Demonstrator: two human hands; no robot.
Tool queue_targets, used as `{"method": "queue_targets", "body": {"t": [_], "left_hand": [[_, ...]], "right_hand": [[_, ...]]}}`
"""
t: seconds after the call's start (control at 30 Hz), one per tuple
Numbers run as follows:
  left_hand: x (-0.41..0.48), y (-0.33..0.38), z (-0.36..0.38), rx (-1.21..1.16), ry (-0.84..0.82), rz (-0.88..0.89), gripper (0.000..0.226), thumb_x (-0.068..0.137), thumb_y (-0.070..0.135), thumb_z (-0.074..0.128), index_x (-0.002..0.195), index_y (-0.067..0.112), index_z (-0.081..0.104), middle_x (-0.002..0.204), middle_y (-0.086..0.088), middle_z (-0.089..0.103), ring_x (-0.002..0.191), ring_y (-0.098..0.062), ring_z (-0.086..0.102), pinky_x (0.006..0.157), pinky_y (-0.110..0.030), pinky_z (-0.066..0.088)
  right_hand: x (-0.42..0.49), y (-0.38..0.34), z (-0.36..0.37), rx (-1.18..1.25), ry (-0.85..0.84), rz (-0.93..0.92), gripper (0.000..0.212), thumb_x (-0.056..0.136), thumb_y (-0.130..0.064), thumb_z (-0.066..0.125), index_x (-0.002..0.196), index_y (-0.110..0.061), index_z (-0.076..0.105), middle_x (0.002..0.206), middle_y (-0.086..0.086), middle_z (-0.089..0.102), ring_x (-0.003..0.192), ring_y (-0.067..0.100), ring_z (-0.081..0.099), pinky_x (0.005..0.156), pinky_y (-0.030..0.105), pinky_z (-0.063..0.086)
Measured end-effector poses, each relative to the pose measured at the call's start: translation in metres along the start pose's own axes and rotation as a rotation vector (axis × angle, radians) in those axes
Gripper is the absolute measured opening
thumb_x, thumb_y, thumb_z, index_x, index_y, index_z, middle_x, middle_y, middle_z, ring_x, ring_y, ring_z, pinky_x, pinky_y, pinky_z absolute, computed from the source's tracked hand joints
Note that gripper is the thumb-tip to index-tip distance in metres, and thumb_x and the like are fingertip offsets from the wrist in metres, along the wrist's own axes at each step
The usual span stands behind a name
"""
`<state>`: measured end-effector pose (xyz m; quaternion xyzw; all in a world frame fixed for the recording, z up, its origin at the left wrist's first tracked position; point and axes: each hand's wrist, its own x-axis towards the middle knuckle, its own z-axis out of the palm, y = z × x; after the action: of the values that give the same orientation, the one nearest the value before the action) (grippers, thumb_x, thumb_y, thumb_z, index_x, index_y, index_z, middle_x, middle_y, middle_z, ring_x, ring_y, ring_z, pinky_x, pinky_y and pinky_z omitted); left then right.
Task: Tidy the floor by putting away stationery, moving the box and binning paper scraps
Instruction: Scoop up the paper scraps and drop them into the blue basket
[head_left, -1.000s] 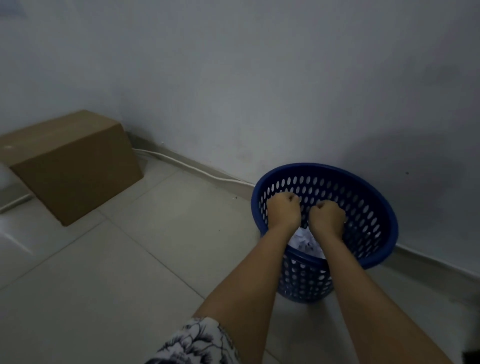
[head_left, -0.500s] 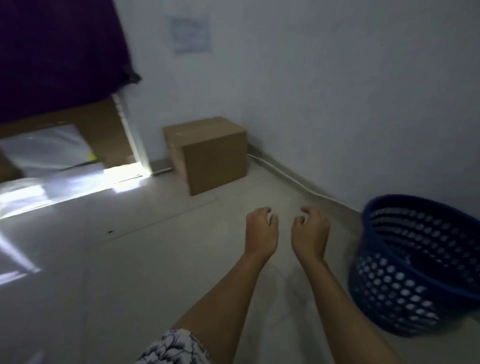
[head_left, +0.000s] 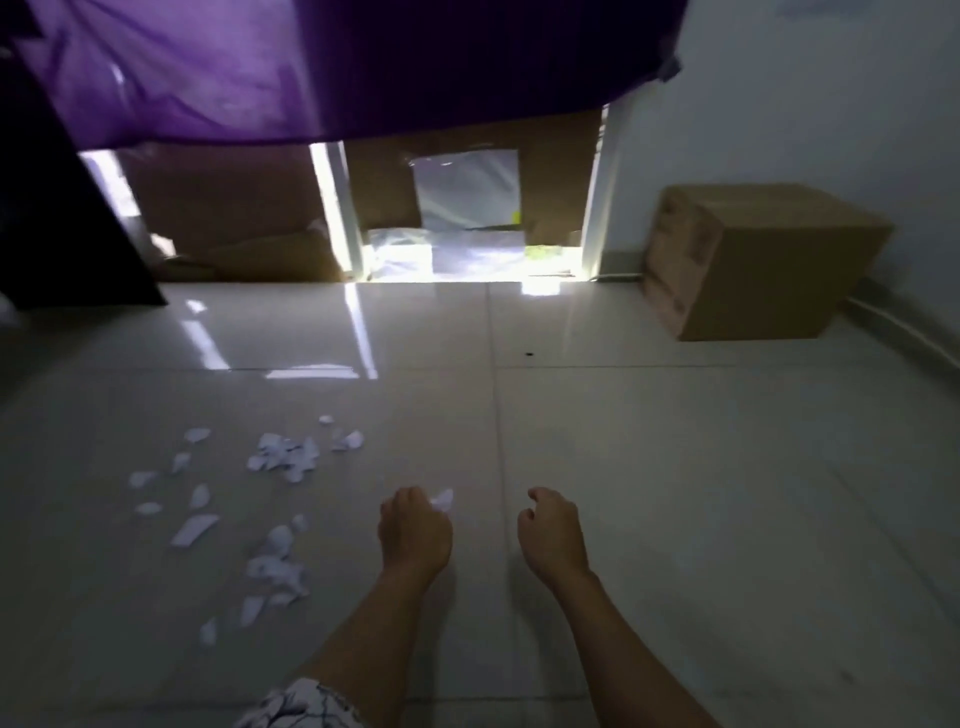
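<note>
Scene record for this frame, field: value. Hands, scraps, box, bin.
left hand: fingers curled, one white scrap at its fingertips; held or lying on the floor, cannot tell
right hand: loosely curled, holds nothing
scraps: many white pieces scattered on the floor, left of both hands
box: closed cardboard, far right, by the wall
bin: not in view
curtain: purple, across the top
task state: scraps not yet binned
</note>
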<state>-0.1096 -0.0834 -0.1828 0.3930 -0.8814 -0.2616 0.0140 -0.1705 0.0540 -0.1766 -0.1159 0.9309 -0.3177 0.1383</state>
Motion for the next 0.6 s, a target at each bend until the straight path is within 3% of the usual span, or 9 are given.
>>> {"method": "queue_targets", "body": {"t": [0.13,0.2,0.23,0.27,0.33,0.4,0.47,0.53,0.6], "left_hand": [[0.017,-0.127,0.006,-0.036,0.085,-0.474,0.062,0.092,0.033,0.045,0.140,-0.003,0.033,0.151,-0.021,0.027,0.139,-0.040,0.026,0.111,-0.049,0.028],[0.025,-0.192,0.009,-0.130,0.167,-0.607,0.074,0.093,0.047,0.038,0.140,-0.010,0.029,0.152,-0.029,0.021,0.141,-0.045,0.021,0.112,-0.056,0.021],[0.029,-0.219,0.012,-0.141,0.113,-0.616,0.082,0.092,0.053,0.034,0.143,-0.009,0.024,0.155,-0.028,0.015,0.144,-0.043,0.014,0.115,-0.054,0.016],[0.031,-0.237,0.016,-0.164,0.067,-0.595,0.090,0.089,0.062,0.029,0.145,-0.009,0.020,0.156,-0.026,0.011,0.146,-0.040,0.010,0.116,-0.052,0.013],[0.037,-0.266,0.024,-0.174,0.017,-0.471,0.109,0.081,0.075,0.006,0.136,-0.014,0.036,0.147,-0.033,0.030,0.139,-0.045,0.027,0.110,-0.060,0.025],[0.046,-0.298,0.040,-0.238,-0.050,-0.297,0.107,0.086,0.069,0.002,0.118,-0.022,0.048,0.129,-0.041,0.048,0.129,-0.046,0.036,0.102,-0.060,0.034],[0.050,-0.311,0.048,-0.224,-0.092,-0.178,0.096,0.091,0.063,0.008,0.118,-0.021,0.047,0.129,-0.039,0.050,0.136,-0.038,0.024,0.113,-0.047,0.019],[0.056,-0.325,0.043,-0.217,-0.157,-0.041,0.089,0.094,0.058,0.011,0.124,-0.019,0.043,0.135,-0.035,0.046,0.149,-0.027,0.002,0.120,-0.036,-0.001],[0.061,-0.323,0.036,-0.223,-0.165,0.053,0.082,0.095,0.053,0.014,0.135,-0.016,0.033,0.151,-0.029,0.024,0.148,-0.019,-0.011,0.119,-0.034,-0.008]], "right_hand": [[0.023,-0.031,0.092,-0.199,-0.153,-0.070,0.055,0.092,-0.036,0.025,0.136,-0.006,0.041,0.144,0.014,0.040,0.134,0.030,0.036,0.107,0.038,0.034],[0.041,-0.041,0.136,-0.300,-0.193,-0.074,0.082,0.079,-0.052,0.003,0.139,-0.007,0.037,0.151,0.015,0.028,0.139,0.030,0.026,0.112,0.046,0.028],[0.050,-0.044,0.156,-0.337,-0.220,-0.021,0.082,0.082,-0.055,0.002,0.144,-0.009,0.031,0.155,0.013,0.018,0.143,0.030,0.017,0.115,0.051,0.020],[0.054,-0.044,0.170,-0.363,-0.248,0.027,0.075,0.090,-0.055,0.009,0.149,-0.011,0.021,0.159,0.010,0.009,0.147,0.029,0.008,0.117,0.054,0.012],[0.060,-0.044,0.192,-0.396,-0.262,0.088,0.084,0.090,-0.068,0.012,0.152,-0.012,0.003,0.161,0.006,-0.005,0.149,0.024,-0.004,0.117,0.058,0.002],[0.053,-0.057,0.216,-0.476,-0.269,0.134,0.086,0.089,-0.069,0.009,0.151,-0.011,-0.002,0.160,0.005,-0.010,0.149,0.021,-0.006,0.117,0.059,0.000],[0.040,-0.074,0.239,-0.513,-0.241,0.128,0.069,0.098,-0.052,0.016,0.151,-0.013,-0.004,0.160,0.004,-0.012,0.149,0.019,-0.007,0.115,0.057,-0.001],[0.027,-0.103,0.271,-0.524,-0.225,0.105,0.065,0.100,-0.047,0.016,0.151,-0.013,-0.005,0.160,0.005,-0.012,0.149,0.019,-0.008,0.116,0.055,-0.001],[0.020,-0.121,0.296,-0.541,-0.239,0.088,0.066,0.100,-0.047,0.017,0.151,-0.013,-0.005,0.160,0.007,-0.012,0.149,0.021,-0.008,0.115,0.056,-0.001]]}}
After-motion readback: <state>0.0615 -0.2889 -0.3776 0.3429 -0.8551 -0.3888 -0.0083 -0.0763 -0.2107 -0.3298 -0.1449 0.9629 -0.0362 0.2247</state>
